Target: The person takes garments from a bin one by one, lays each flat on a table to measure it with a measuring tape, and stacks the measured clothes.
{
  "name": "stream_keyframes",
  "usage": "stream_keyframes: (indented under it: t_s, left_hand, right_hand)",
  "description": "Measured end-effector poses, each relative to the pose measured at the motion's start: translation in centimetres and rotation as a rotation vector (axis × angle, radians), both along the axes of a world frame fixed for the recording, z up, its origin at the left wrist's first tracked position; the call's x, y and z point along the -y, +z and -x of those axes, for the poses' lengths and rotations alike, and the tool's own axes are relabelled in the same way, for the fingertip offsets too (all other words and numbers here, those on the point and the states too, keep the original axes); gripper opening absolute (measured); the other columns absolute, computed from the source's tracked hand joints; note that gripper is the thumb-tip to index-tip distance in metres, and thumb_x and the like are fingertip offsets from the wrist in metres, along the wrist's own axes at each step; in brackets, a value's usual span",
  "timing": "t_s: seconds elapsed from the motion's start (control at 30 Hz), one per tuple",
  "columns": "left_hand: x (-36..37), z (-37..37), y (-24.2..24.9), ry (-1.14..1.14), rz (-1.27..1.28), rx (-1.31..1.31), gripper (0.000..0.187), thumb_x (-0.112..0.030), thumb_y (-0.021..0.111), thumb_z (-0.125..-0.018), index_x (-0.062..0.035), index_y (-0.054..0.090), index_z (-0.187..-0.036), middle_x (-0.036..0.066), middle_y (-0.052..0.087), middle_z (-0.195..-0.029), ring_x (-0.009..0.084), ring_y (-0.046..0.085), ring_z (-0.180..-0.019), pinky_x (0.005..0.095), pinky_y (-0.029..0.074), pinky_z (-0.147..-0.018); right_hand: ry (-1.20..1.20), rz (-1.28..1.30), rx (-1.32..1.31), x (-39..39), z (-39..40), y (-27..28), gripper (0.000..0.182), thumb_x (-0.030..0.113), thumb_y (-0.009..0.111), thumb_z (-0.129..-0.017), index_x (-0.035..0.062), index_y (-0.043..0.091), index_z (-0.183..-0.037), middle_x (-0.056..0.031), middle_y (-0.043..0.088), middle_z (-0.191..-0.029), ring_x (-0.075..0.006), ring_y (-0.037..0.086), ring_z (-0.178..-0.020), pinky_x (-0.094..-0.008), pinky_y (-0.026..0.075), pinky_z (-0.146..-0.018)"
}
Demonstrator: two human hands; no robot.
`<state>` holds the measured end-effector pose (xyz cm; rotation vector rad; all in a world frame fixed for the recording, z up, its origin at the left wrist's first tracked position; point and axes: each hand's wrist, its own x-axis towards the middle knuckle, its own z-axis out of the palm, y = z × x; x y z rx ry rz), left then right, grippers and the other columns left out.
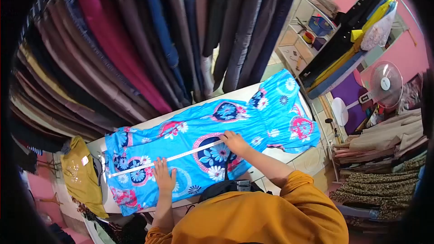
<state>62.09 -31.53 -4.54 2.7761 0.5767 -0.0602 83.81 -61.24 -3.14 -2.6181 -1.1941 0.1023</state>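
A bright blue dress (185, 129) with pink, navy and white flower prints lies spread on a long white table (244, 93). Across its skirt runs a white measuring tape (185, 154), from near the hem at the left up towards the waist. My left hand (163, 176) rests flat on the fabric, fingers stretched out, their tips at the tape. At the tape's right end, my right hand (234, 142) has its fingers closed on the tape, pressed down near the gathered waist.
Dense rows of hanging trousers (122, 49) line the table's far side. A mustard garment (82, 174) lies over the table's left end. To the right stand a fan (385, 83), stacked folded clothes (384, 142) and a shelf rack (312, 22).
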Motion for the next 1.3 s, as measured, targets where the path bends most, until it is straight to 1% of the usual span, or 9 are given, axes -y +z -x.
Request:
stream_keyframes:
  t_s: [0.2,0.37,0.4,0.47,0.63,0.8,1.03,1.2,1.3]
  left_hand:
    - [0.2,-0.5,0.4,0.057,0.003,-0.097,0.072,-0.036,0.054,-0.085,-0.0081,0.023,-0.144,0.016,0.014,-0.152,0.0348,0.01,-0.14,0.0551,0.008,-0.11]
    - [0.7,-1.2,0.7,0.123,-0.001,-0.162,0.07,-0.033,0.053,-0.086,-0.0102,0.022,-0.145,0.015,0.012,-0.153,0.0343,0.007,-0.141,0.0581,0.007,-0.108]
    - [0.7,-1.2,0.4,0.148,-0.014,-0.185,0.069,-0.033,0.052,-0.086,-0.0116,0.022,-0.145,0.014,0.011,-0.153,0.0343,0.007,-0.141,0.0592,0.007,-0.108]
    - [0.8,-1.4,0.3,0.164,-0.022,-0.207,0.069,-0.033,0.051,-0.087,-0.012,0.021,-0.145,0.013,0.011,-0.153,0.0344,0.007,-0.141,0.0602,0.007,-0.108]
    - [0.9,-1.8,0.0,0.236,-0.009,-0.263,0.068,-0.035,0.049,-0.088,-0.0147,0.019,-0.146,0.011,0.008,-0.154,0.0347,0.004,-0.141,0.0665,0.008,-0.104]
    - [1.5,-2.8,0.9,0.315,-0.011,-0.408,0.069,-0.037,0.046,-0.089,-0.0214,0.013,-0.147,0.008,0.0,-0.155,0.0328,0.002,-0.141,0.0664,0.008,-0.104]
    - [2.0,-3.2,1.0,0.351,0.008,-0.421,0.069,-0.037,0.045,-0.089,-0.0222,0.012,-0.147,0.009,0.0,-0.154,0.0339,0.002,-0.141,0.0666,0.011,-0.104]
    - [3.8,-2.8,-0.2,0.319,-0.126,-0.225,0.064,-0.033,0.045,-0.09,-0.0153,0.02,-0.146,0.017,0.01,-0.152,0.0384,0.007,-0.14,0.066,0.012,-0.104]
    - [7.5,-4.3,0.6,0.211,-0.152,-0.243,0.063,-0.032,0.047,-0.089,-0.0115,0.025,-0.144,0.018,0.014,-0.151,0.0391,0.008,-0.14,0.0658,0.012,-0.104]
  right_hand:
    - [0.033,-0.174,-0.119,9.6,-5.3,1.4,0.02,0.013,0.051,-0.081,0.01,0.057,-0.1,-0.0141,0.051,-0.09,-0.0309,0.055,-0.093,-0.0396,0.049,-0.072]
    - [-0.19,-0.209,-0.147,23.4,-11.5,2.6,0.019,0.019,0.048,-0.085,0.0084,0.058,-0.098,-0.0155,0.054,-0.097,-0.034,0.054,-0.094,-0.0385,0.044,-0.083]
    - [-0.346,-0.242,-0.315,26.1,-12.7,2.5,0.019,0.018,0.047,-0.086,0.0061,0.057,-0.097,-0.0162,0.054,-0.096,-0.0323,0.054,-0.097,-0.0378,0.044,-0.082]
    - [-0.301,-0.213,-0.092,30.8,-14.5,3.7,0.019,0.018,0.047,-0.087,0.0045,0.057,-0.095,-0.0162,0.054,-0.092,-0.0323,0.055,-0.091,-0.0383,0.043,-0.078]
    - [-0.461,-0.159,0.014,37.9,-17.8,3.0,0.014,0.012,0.057,-0.075,0.0082,0.059,-0.089,-0.0127,0.053,-0.087,-0.0332,0.056,-0.087,-0.0417,0.045,-0.072]
    - [-0.544,-0.102,0.05,37.9,-18.0,1.2,0.025,0.002,0.066,-0.063,0.0091,0.062,-0.086,-0.0114,0.055,-0.084,-0.0341,0.057,-0.086,-0.0419,0.047,-0.073]
    - [-0.515,-0.088,0.047,38.6,-18.9,0.2,0.02,0.003,0.066,-0.065,0.008,0.063,-0.084,-0.0119,0.056,-0.081,-0.0337,0.057,-0.086,-0.0417,0.047,-0.073]
    - [-0.521,-0.194,0.046,37.8,-18.3,1.0,0.018,0.003,0.063,-0.068,0.0053,0.061,-0.085,-0.0124,0.058,-0.083,-0.0335,0.057,-0.086,-0.0414,0.047,-0.073]
    - [-0.425,-0.307,0.038,35.8,-17.4,2.1,0.017,0.002,0.062,-0.068,0.0049,0.06,-0.085,-0.0128,0.06,-0.083,-0.0332,0.057,-0.085,-0.0406,0.046,-0.074]
